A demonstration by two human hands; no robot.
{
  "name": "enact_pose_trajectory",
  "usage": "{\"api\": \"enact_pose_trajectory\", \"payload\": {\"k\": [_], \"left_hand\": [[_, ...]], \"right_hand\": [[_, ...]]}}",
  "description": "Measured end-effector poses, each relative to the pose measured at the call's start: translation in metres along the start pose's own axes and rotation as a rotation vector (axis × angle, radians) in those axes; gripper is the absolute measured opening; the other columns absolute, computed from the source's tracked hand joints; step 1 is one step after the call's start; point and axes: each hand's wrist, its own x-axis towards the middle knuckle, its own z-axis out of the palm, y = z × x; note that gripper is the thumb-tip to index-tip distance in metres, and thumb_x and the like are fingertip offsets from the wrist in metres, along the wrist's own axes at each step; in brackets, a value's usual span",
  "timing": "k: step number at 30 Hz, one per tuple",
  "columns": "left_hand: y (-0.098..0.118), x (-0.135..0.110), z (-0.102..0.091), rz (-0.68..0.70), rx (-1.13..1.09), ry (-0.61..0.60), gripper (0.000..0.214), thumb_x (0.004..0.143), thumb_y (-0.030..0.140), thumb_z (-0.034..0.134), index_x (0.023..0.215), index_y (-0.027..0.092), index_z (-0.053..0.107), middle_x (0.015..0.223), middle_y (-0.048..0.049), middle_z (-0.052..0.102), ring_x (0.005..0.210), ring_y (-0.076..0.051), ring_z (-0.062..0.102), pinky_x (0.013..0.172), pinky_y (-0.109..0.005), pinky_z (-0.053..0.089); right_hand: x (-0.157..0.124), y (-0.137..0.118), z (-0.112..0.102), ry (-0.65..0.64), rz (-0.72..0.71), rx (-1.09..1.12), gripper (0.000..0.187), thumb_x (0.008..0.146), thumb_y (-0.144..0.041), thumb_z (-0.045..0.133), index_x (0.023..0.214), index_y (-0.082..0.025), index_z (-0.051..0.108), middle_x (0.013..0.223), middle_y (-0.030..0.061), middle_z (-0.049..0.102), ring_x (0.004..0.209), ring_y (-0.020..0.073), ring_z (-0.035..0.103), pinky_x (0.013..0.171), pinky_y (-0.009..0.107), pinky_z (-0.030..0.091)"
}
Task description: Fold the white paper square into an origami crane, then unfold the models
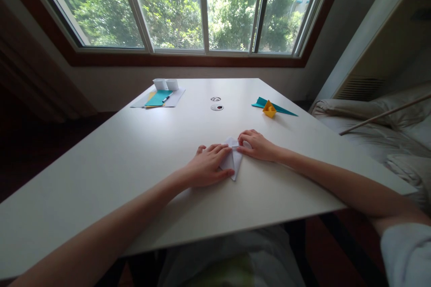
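Note:
A small piece of folded white paper (237, 161) lies on the white table, narrowing to a point toward me. Across its left part rests my left hand (209, 166), fingers stretched out and the thumb apart near the lower tip. My right hand (256, 144) has its fingers curled and pinched at the paper's upper right edge, by a small folded flap. The hands cover part of the paper's left and right sides, so its full outline is hidden.
On the white table (161, 139), a yellow paper boat (269, 109) stands by a teal paper plane (284, 110) at the right. Far left are teal paper (158, 98), a pen (167, 97) and two white folded paper pieces (172, 84). Round inserts (217, 107) sit mid-table.

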Motion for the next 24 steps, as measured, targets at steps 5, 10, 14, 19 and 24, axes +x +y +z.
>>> {"api": "enact_pose_trajectory", "payload": {"k": [5, 10, 14, 19, 24], "left_hand": [[0.003, -0.001, 0.001, 0.030, 0.028, 0.053, 0.051, 0.084, 0.049, 0.042, 0.129, 0.026, 0.035, 0.133, -0.0096, 0.044, 0.124, -0.028, 0.035, 0.098, -0.053, 0.025], [0.007, -0.002, 0.005, 0.159, 0.089, 0.052, 0.036, 0.089, 0.036, 0.039, 0.125, 0.035, 0.042, 0.135, -0.0070, 0.041, 0.123, -0.027, 0.038, 0.100, -0.057, 0.018], [0.010, -0.002, 0.005, 0.244, 0.080, 0.052, 0.037, 0.090, 0.028, 0.036, 0.125, 0.035, 0.045, 0.134, -0.0067, 0.043, 0.120, -0.025, 0.043, 0.102, -0.050, 0.021], [0.017, -0.007, -0.007, 0.309, 0.082, 0.002, 0.032, 0.088, 0.027, 0.042, 0.117, 0.032, 0.053, 0.122, -0.0063, 0.052, 0.113, -0.023, 0.049, 0.100, -0.042, 0.028], [0.024, -0.011, -0.019, 0.315, 0.087, -0.064, 0.030, 0.087, 0.024, 0.044, 0.113, 0.032, 0.056, 0.120, -0.0068, 0.054, 0.111, -0.023, 0.051, 0.099, -0.042, 0.030]], "right_hand": [[0.000, 0.001, 0.000, -0.006, 0.021, -0.027, 0.020, 0.083, -0.038, 0.050, 0.084, -0.019, 0.057, 0.099, 0.0079, 0.058, 0.099, 0.0223, 0.048, 0.086, 0.038, 0.037], [0.000, 0.008, 0.003, 0.000, 0.066, -0.048, 0.021, 0.083, -0.039, 0.050, 0.085, -0.019, 0.057, 0.102, 0.0089, 0.057, 0.101, 0.0236, 0.048, 0.084, 0.038, 0.038], [0.000, 0.011, 0.004, -0.003, 0.082, -0.037, 0.021, 0.083, -0.039, 0.050, 0.085, -0.019, 0.057, 0.104, 0.0090, 0.057, 0.101, 0.0239, 0.048, 0.084, 0.039, 0.038], [0.000, 0.009, 0.001, -0.016, 0.088, -0.018, 0.021, 0.083, -0.039, 0.050, 0.084, -0.019, 0.057, 0.103, 0.0083, 0.057, 0.100, 0.0242, 0.048, 0.084, 0.039, 0.038], [0.000, 0.010, 0.000, -0.013, 0.084, -0.015, 0.021, 0.083, -0.039, 0.050, 0.084, -0.019, 0.057, 0.102, 0.0087, 0.057, 0.098, 0.0234, 0.049, 0.084, 0.038, 0.038]]}}
